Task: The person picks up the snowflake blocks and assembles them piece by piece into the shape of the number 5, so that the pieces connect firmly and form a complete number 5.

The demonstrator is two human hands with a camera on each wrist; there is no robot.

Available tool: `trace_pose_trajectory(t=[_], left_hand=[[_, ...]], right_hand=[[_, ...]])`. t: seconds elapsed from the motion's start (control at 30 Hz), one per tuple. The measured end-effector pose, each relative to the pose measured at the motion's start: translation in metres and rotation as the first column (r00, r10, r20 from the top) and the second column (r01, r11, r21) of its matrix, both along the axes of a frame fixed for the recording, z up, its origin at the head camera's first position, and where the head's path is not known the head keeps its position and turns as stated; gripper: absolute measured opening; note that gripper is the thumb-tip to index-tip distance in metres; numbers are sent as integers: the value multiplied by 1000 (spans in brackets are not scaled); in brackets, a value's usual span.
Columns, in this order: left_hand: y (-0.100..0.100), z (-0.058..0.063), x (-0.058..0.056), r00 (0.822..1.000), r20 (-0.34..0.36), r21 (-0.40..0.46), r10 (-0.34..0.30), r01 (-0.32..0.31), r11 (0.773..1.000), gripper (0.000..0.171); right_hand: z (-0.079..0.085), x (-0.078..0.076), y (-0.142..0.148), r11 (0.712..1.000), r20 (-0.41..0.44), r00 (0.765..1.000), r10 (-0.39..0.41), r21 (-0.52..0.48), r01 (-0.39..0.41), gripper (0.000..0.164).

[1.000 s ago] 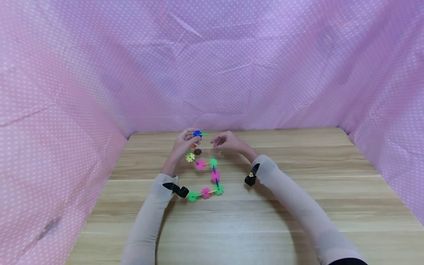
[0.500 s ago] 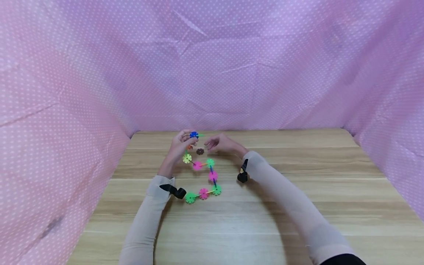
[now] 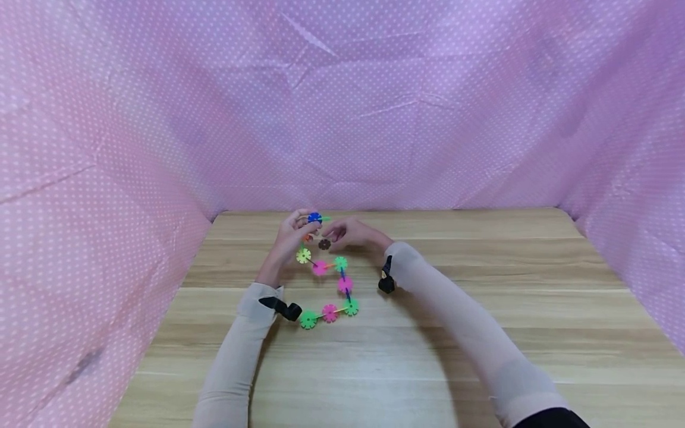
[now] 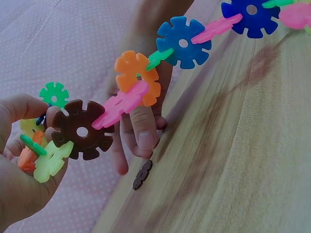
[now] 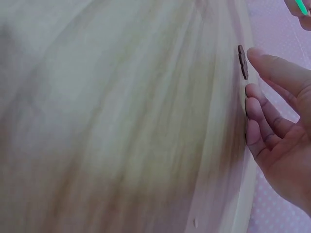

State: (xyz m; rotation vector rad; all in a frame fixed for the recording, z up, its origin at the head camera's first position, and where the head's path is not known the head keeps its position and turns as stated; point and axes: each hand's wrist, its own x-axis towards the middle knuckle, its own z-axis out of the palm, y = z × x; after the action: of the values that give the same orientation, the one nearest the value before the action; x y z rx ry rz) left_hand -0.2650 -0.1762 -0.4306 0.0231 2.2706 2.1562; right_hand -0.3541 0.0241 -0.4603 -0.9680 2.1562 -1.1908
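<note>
A chain of colourful snowflake building discs hangs from my left hand (image 3: 288, 238), fingers and thumb gripping its upper end. In the left wrist view a dark brown disc (image 4: 82, 130) sits at the fingertips, joined through a pink disc (image 4: 120, 104) to an orange disc (image 4: 138, 77) and a blue disc (image 4: 183, 42). A loose brown disc (image 3: 324, 244) lies on the table. Close beside it is my right hand (image 3: 354, 232), fingers loosely bent and fingertips right at the disc (image 5: 243, 62), not closed round it. The left palm hides part of the chain.
The chain's lower part curves towards me over the wooden table (image 3: 428, 356), ending in a green disc (image 3: 308, 320) near the left sleeve. Pink dotted cloth (image 3: 385, 119) stands behind the table and at both sides. Black camera straps circle both wrists.
My right hand has moved left to the loose brown disc. The left hand keeps its grip on the chain, which has shifted only slightly in view.
</note>
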Motion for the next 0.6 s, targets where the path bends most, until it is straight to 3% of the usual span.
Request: trace_pose_trajectory(t=[0.33,0.6], left_hand=[[0,-4,-4,1000,15,14,-6,5,1000,41],[2,-3,-5,1000,-5,3,-5,5,1000,43]], right_hand=[[-3,-1,-6,993,-116,988,103,68,-96,46],[1,1,-8,994,-119,990,79,87,-69,33]])
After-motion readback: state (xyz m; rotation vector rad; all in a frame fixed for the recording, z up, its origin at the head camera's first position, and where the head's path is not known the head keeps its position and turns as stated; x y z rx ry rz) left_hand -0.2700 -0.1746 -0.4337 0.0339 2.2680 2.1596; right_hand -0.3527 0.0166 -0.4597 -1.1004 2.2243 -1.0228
